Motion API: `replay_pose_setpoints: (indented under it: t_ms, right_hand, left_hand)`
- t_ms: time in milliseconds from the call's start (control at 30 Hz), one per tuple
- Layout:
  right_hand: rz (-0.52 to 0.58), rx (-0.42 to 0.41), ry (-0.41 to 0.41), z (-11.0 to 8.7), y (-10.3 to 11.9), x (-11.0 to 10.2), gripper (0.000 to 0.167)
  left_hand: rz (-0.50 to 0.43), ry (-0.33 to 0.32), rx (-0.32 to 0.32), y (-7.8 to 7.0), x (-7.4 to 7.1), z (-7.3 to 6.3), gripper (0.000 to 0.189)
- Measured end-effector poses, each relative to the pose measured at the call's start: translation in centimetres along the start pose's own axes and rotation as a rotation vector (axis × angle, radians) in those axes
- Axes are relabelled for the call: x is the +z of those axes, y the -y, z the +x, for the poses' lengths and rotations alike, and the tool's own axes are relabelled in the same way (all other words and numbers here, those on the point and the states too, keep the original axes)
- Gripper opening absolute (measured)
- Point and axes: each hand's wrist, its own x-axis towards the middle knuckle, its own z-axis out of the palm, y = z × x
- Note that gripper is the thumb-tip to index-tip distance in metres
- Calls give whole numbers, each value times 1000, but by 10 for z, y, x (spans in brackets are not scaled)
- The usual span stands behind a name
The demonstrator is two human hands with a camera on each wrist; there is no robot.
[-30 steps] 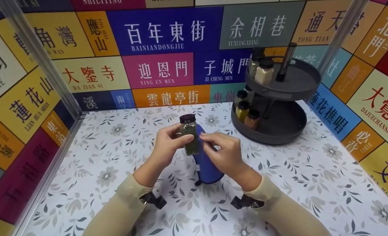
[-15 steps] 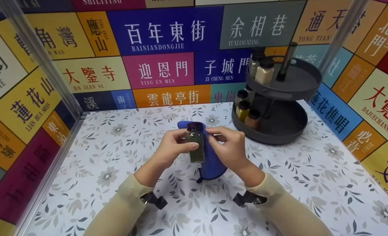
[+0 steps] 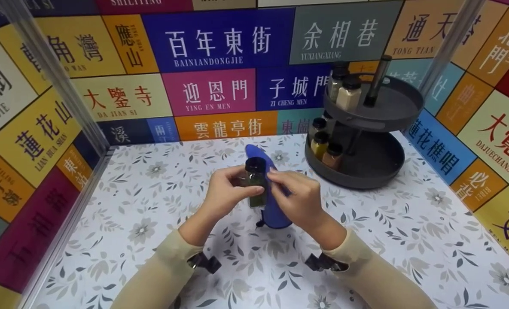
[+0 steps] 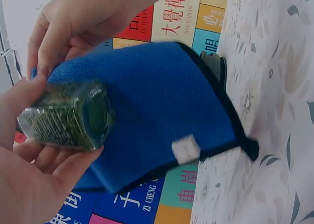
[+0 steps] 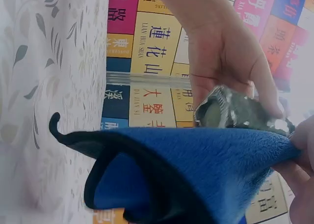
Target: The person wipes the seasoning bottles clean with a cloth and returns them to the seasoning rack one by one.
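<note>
A square glass spice jar (image 3: 256,189) with a black lid and green dried herbs inside is gripped upright by my left hand (image 3: 226,191), thumb across its front. My right hand (image 3: 299,193) pinches a blue cloth (image 3: 276,212) with dark edging, right beside the jar. In the left wrist view the cloth (image 4: 147,101) hangs behind the jar (image 4: 68,116) and shows a small white tag (image 4: 186,149). The cloth (image 5: 206,160) droops in folds from the right fingertips in the right wrist view, overlapping part of the jar (image 5: 235,111).
A dark two-tier round rack (image 3: 379,171) stands at the back right. Its upper tier carries capped jars, one with pale contents (image 3: 348,94); several more, including a yellow one (image 3: 320,145), sit below. The table (image 3: 160,257) has a leaf-patterned cover, and printed panels surround it.
The jar has shifted slightly right and nearer the right hand, then up a little. The cloth's top flopped left and now stands up beside the lid. Both hands keep their hold.
</note>
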Motion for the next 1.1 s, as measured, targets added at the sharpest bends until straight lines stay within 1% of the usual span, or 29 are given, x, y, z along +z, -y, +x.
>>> replay_pose_setpoints:
  t_ms: [100,167,200,267,333,400,467,500,567,633,700,733,800,867,900,967,1000,1067,1100]
  right_hand:
    - [-55,-84,8,0,2,0,22]
    - [-56,-97,6,0,3,-1,21]
    - [-42,-84,2,1,3,-1,21]
    - [25,-20,-13,2,3,-2,22]
    - [125,74,-30,3,1,-4,23]
    - [203,157,-43,4,-1,-4,25]
    - [260,225,-34,3,-3,-3,25]
    - [282,256,-22,3,-4,-2,24]
    - [318,317,19,0,-5,0,22]
    - [375,398,58,-1,-3,2,19]
    - [450,500,67,-2,-1,3,16]
    - [497,560,59,-1,0,3,14]
    - [607,689,26,-1,1,5,14]
    - [732,823,-11,-1,1,7,14]
    - [799,892,-25,-1,1,8,15]
    - [907,1012,-39,-1,1,11,19]
    - [949,1062,-42,-1,1,12,22]
    - [1009,1142,-47,-1,0,14,25]
    - [1024,1167,-51,-2,-1,14,26]
  left_hand:
    - [52,-38,-3,0,2,1,46]
    - [64,-35,13,0,2,1,45]
    - [59,-23,23,0,1,1,44]
    - [23,16,41,0,0,1,40]
    - [-53,75,40,0,-2,1,37]
    - [-150,135,23,1,-3,1,37]
    - [-246,167,4,1,-4,1,37]
    - [-290,166,0,0,-4,1,35]
    - [-372,131,9,-2,-4,1,32]
    - [-435,66,30,-6,-3,-2,29]
    - [-472,-7,61,-11,-1,-4,28]
    - [-480,-37,79,-13,0,-5,32]
    - [-463,-84,128,-14,2,-6,48]
    - [-404,-125,200,-13,3,-6,65]
    - [-359,-141,242,-12,3,-5,70]
    - [-275,-167,310,-8,1,-4,69]
    - [-236,-180,328,-5,-1,-3,66]
    - [-173,-199,330,0,-5,0,58]
    - [-152,-204,315,2,-6,1,56]
